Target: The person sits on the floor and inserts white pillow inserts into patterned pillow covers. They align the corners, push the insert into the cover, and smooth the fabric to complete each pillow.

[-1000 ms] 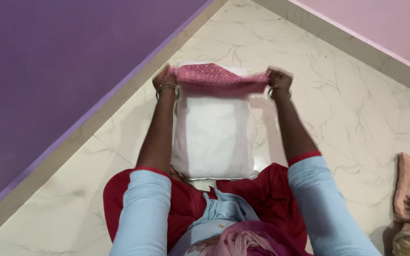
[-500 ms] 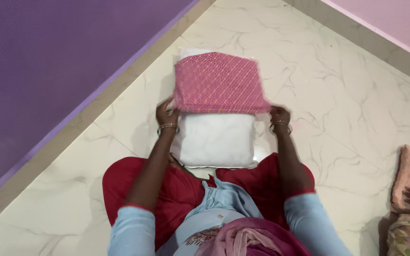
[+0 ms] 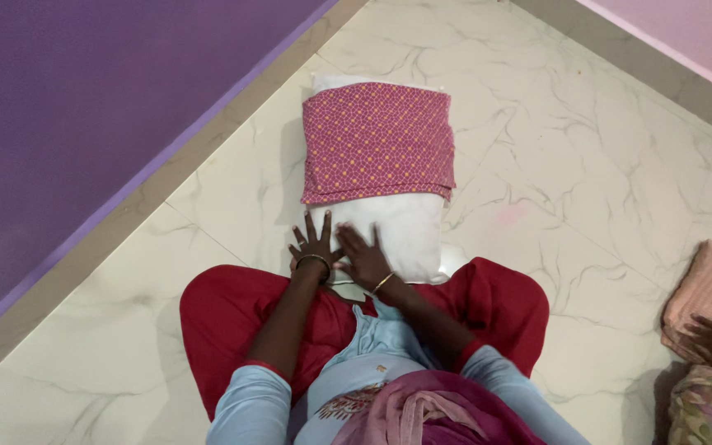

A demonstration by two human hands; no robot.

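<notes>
White pillow (image 3: pixel 397 231) lies under the flat, open left hand (image 3: pixel 315 245) and right hand (image 3: pixel 362 255).

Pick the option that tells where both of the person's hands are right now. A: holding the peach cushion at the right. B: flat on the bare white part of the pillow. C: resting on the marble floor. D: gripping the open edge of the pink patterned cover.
B: the left hand and right hand lie flat, fingers spread, on the uncovered white pillow, below the pink patterned cover.

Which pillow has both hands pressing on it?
The white pillow half inside the pink patterned cover, under both hands; the peach pillow lies apart at right.
</notes>
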